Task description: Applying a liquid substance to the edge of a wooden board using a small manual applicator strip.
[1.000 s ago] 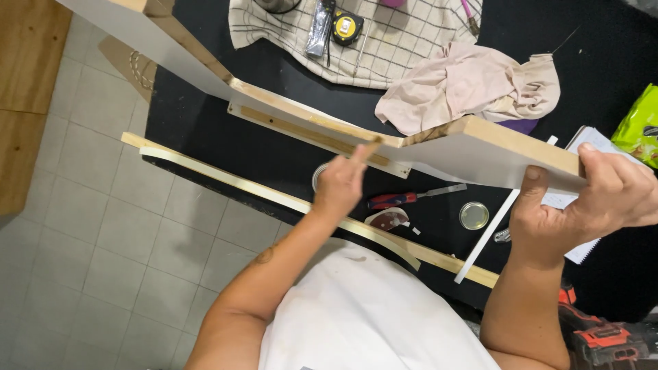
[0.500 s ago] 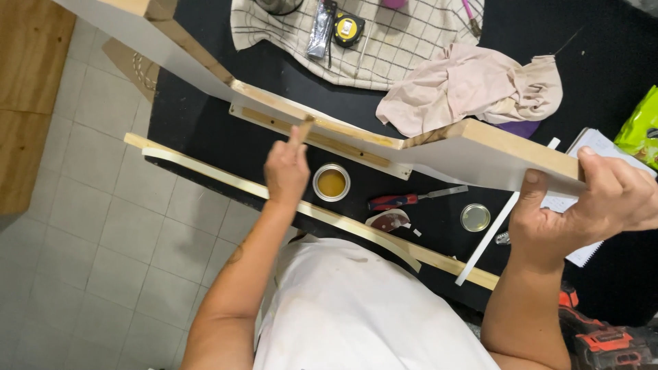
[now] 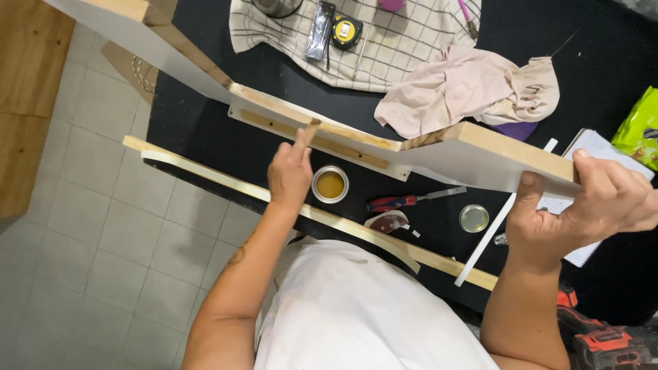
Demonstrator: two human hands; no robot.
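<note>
A long white board (image 3: pixel 480 154) with a bare wood edge is held tilted over the black table (image 3: pixel 199 127). My right hand (image 3: pixel 589 205) grips its right end, thumb underneath. My left hand (image 3: pixel 289 175) holds nothing. Its index finger is stretched out and touches the board's wood edge by a thin wooden strip (image 3: pixel 322 140) fixed under it. An open small tin (image 3: pixel 330 183) of amber liquid stands just right of my left hand. The tin's lid (image 3: pixel 473 218) lies further right.
A red-handled tool (image 3: pixel 404 201) lies by the tin. A long pale wood strip (image 3: pixel 205 171) runs along the table's near edge. A pink rag (image 3: pixel 466 89), a checked cloth (image 3: pixel 384 55) with a tape measure (image 3: pixel 346 31), a notebook (image 3: pixel 603 147) and a green bag (image 3: pixel 641 127) lie behind. A red drill (image 3: pixel 603 336) sits at lower right.
My left hand has slid left along the board's edge, from near the middle to above the tin. My right hand keeps its grip on the board.
</note>
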